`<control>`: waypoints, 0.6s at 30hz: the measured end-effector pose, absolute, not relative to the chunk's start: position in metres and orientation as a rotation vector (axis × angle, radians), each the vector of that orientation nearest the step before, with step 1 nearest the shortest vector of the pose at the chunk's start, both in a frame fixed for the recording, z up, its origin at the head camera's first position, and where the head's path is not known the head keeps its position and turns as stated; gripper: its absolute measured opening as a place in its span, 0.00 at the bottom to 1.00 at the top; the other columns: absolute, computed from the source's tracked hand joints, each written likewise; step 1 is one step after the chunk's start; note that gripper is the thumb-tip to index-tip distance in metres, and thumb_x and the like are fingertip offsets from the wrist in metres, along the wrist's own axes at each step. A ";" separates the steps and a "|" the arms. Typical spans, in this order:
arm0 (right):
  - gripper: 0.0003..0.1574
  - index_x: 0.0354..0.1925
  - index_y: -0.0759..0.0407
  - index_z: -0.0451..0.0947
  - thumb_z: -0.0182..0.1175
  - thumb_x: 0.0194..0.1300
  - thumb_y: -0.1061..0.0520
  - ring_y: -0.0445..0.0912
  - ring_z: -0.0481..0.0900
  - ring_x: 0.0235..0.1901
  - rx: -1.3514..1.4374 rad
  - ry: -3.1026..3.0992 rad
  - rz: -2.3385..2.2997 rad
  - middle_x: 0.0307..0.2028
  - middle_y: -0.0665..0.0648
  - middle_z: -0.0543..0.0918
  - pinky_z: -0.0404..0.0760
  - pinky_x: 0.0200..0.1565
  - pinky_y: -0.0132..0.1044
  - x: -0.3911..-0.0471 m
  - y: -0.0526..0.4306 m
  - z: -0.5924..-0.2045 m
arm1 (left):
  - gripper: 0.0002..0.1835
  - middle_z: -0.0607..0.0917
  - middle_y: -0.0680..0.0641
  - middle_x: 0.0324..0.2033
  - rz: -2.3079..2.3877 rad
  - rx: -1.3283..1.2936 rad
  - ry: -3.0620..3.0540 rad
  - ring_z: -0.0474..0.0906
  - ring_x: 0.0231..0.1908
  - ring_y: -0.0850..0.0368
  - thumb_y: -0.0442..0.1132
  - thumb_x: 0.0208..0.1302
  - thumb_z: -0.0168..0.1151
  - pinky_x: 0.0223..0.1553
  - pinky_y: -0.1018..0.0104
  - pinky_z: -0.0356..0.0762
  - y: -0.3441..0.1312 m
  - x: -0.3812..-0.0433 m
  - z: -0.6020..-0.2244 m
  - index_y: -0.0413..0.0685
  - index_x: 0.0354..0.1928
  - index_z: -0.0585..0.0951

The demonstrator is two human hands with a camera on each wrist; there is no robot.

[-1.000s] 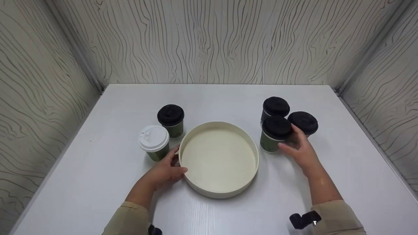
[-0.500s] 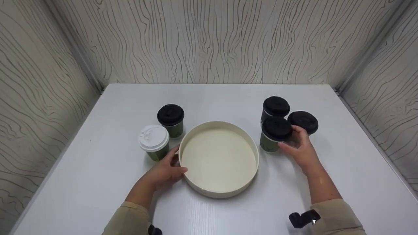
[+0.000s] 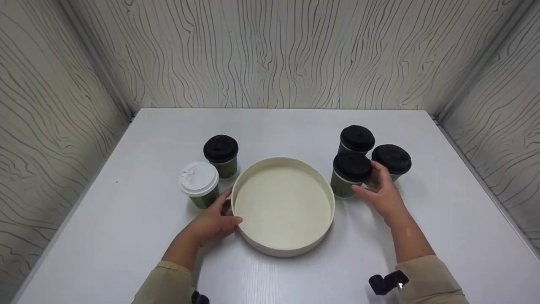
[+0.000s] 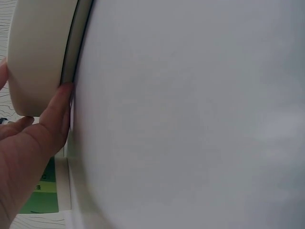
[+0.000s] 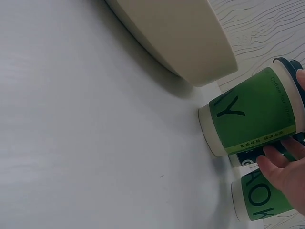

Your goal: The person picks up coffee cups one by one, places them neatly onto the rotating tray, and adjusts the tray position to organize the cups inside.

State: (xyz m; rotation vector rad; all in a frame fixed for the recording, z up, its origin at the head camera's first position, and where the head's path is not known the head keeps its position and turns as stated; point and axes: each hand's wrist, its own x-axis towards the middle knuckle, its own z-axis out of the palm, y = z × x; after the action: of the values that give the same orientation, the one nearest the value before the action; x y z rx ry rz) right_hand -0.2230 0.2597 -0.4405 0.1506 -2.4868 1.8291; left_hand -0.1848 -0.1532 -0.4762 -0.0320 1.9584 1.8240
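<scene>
As right hand (image 3: pixel 384 196) grips green cup (image 3: pixel 349 174), tray (image 3: pixel 282 207) beside, dark cup (image 3: pixel 357 138) behind.

Tray (image 3: pixel 282 207) between cups (image 3: pixel 351 172), two left (three right)

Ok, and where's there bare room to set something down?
Open table lies behind the round tray, left of the white-lidded cup, and right of the right forearm. The tray's inside is bare too. It's crowded where the right hand holds one of three black-lidded cups, and at the tray's left, where the left hand grips it beside two cups.
</scene>
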 end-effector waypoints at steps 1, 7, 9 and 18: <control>0.52 0.67 0.62 0.44 0.65 0.54 0.62 0.52 0.55 0.65 0.156 -2.480 1.838 0.65 0.64 0.58 0.56 0.63 0.45 -0.224 0.259 -0.441 | 0.50 0.57 0.40 0.66 1.824 -0.031 1.961 0.63 0.56 0.49 0.34 0.51 0.67 0.41 0.66 0.74 -0.153 -0.185 -0.476 0.64 0.70 0.48; 0.53 0.67 0.63 0.44 0.66 0.52 0.63 0.53 0.52 0.66 0.111 -2.412 1.850 0.66 0.64 0.55 0.51 0.65 0.46 -0.230 0.249 -0.446 | 0.50 0.58 0.39 0.65 1.823 -0.023 1.976 0.64 0.55 0.50 0.33 0.51 0.67 0.40 0.67 0.74 -0.153 -0.185 -0.476 0.63 0.70 0.48; 0.53 0.66 0.62 0.44 0.67 0.52 0.63 0.52 0.54 0.65 0.079 -2.382 1.856 0.66 0.63 0.57 0.52 0.65 0.45 -0.232 0.245 -0.447 | 0.50 0.59 0.39 0.65 1.837 -0.017 1.963 0.65 0.54 0.49 0.33 0.51 0.67 0.39 0.67 0.74 -0.153 -0.185 -0.476 0.62 0.70 0.48; 0.53 0.63 0.61 0.48 0.70 0.47 0.61 0.48 0.57 0.63 -0.065 -2.290 1.781 0.62 0.60 0.60 0.57 0.63 0.41 -0.240 0.232 -0.455 | 0.49 0.61 0.39 0.64 1.819 -0.022 2.002 0.63 0.56 0.49 0.35 0.51 0.68 0.39 0.67 0.73 -0.153 -0.185 -0.477 0.61 0.70 0.49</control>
State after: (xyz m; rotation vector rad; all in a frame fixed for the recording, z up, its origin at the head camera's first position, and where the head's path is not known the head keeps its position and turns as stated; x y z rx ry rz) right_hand -0.2396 0.2318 -0.4547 -0.0654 -2.2904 1.7813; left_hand -0.1846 -0.1533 -0.4765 -0.0222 2.0021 1.8191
